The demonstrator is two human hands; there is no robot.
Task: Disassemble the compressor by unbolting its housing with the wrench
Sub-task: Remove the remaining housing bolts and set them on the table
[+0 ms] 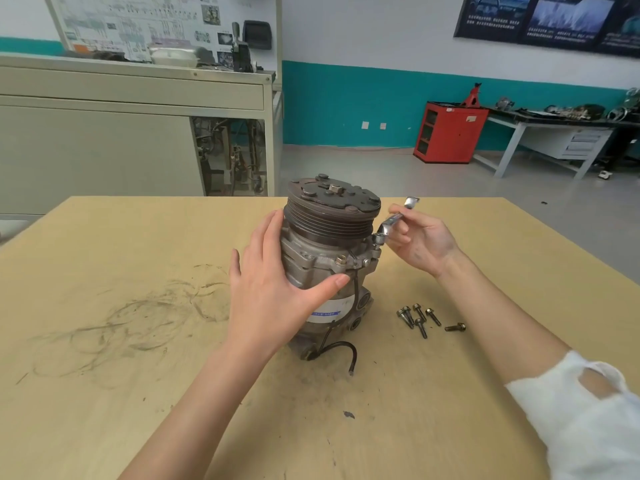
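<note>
Standing upright near the middle of the scuffed wooden table [138, 271], the compressor [325, 271] is steadied by the left hand [273, 289], whose straight fingers and thumb are pressed flat against the cast housing. The wrench [398, 216] is pinched by the curled fingers of the right hand [420, 244]; its lower end appears seated on a flange bolt [378, 239]. Several loose bolts [420, 318] lie just beside the base. The unit is judged heavy and rigid. The rough grey metal body should be gripped, not the grooved pulley [332, 216], which may rotate. The black cable [341, 348] is flexible.
</note>
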